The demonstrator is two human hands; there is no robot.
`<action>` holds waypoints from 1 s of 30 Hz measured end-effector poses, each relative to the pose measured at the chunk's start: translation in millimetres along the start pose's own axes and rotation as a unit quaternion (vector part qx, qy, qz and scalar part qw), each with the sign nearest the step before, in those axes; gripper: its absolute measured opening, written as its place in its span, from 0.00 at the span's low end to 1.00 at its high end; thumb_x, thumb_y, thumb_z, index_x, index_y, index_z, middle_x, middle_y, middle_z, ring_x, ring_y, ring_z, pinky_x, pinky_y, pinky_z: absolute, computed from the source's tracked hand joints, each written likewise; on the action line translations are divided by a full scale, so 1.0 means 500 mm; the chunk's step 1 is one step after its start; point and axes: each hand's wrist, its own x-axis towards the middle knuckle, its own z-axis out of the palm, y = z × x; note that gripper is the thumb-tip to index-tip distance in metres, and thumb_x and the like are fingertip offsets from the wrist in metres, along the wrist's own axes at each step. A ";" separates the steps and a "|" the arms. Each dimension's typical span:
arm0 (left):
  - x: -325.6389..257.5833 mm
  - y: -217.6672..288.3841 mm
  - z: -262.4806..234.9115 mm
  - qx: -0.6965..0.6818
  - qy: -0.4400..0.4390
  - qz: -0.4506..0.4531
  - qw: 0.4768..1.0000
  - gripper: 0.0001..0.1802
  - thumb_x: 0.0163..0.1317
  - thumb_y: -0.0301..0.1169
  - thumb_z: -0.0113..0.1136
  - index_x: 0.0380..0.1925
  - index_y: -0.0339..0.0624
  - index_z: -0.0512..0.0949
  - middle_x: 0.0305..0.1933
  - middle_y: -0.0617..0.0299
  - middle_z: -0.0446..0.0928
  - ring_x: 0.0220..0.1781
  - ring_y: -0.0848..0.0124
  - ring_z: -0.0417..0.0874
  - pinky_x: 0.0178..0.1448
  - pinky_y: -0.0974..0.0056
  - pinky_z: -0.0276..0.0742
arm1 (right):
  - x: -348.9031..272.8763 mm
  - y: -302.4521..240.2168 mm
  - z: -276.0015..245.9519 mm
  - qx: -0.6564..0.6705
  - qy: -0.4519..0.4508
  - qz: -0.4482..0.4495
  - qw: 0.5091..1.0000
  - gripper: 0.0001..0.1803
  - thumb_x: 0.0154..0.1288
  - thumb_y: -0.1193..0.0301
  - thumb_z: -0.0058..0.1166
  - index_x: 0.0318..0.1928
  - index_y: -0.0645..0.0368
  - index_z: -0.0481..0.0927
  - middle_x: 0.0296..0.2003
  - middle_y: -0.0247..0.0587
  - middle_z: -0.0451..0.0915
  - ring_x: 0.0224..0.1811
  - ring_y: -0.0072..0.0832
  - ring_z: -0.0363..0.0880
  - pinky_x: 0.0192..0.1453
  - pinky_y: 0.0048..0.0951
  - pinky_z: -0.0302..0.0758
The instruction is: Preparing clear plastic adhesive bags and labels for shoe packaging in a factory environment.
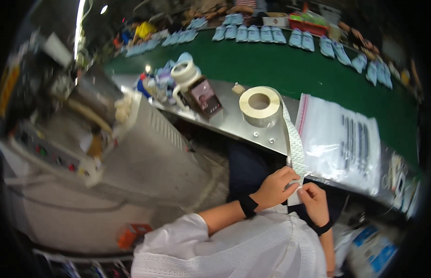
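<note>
- Left hand (274,186), angled inward, fingers curled on white patterned paper strip (296,150)
- Right hand (316,204) pinches its lower end
- Silver metal ledge (231,124), green worktop (243,62), pale-blue shoes (253,34) beyond

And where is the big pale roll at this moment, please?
In the head view, the roll sits on the metal ledge, right of centre, between phone and bag; its strip reaches the left hand and right hand.
</note>
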 end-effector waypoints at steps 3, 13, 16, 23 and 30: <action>-0.003 -0.016 0.000 0.073 0.002 0.044 0.996 0.10 0.55 0.24 0.58 0.39 0.39 0.76 0.39 0.57 0.75 0.37 0.63 0.78 0.39 0.66 0.74 | 0.003 0.020 0.006 -0.003 0.038 0.006 0.999 0.06 0.57 0.77 0.58 0.26 0.65 0.76 0.19 0.27 0.70 0.22 0.12 0.63 0.26 0.18 0.61; 0.005 -0.048 -0.038 -0.074 -0.067 -0.117 0.988 0.10 0.63 0.24 0.52 0.42 0.34 0.76 0.39 0.55 0.78 0.33 0.71 0.79 0.35 0.71 0.72 | 0.073 0.008 0.029 0.016 -0.023 -0.001 1.000 0.06 0.59 0.74 0.56 0.33 0.65 0.77 0.24 0.37 0.74 0.23 0.19 0.69 0.27 0.23 0.65; 0.022 -0.069 -0.055 -0.078 -0.075 -0.139 0.984 0.11 0.61 0.23 0.53 0.43 0.34 0.76 0.39 0.55 0.78 0.34 0.72 0.79 0.36 0.71 0.73 | 0.103 0.007 0.036 -0.047 -0.025 -0.042 0.998 0.05 0.59 0.73 0.53 0.34 0.63 0.77 0.25 0.43 0.75 0.24 0.32 0.73 0.29 0.29 0.68; 0.022 -0.063 -0.047 -0.230 -0.009 -0.248 0.941 0.12 0.61 0.20 0.54 0.45 0.32 0.76 0.43 0.59 0.78 0.43 0.76 0.77 0.45 0.73 0.73 | 0.134 0.007 0.053 -0.125 0.028 -0.098 0.987 0.04 0.56 0.75 0.56 0.31 0.62 0.77 0.25 0.41 0.76 0.22 0.31 0.75 0.26 0.28 0.69; 0.067 -0.087 -0.101 -0.113 0.023 -0.245 0.963 0.10 0.64 0.22 0.48 0.40 0.31 0.78 0.43 0.57 0.79 0.44 0.73 0.77 0.50 0.71 0.71 | 0.108 -0.006 0.000 -0.244 -0.070 -0.082 0.964 0.06 0.57 0.69 0.54 0.27 0.57 0.76 0.27 0.41 0.77 0.29 0.41 0.77 0.31 0.37 0.73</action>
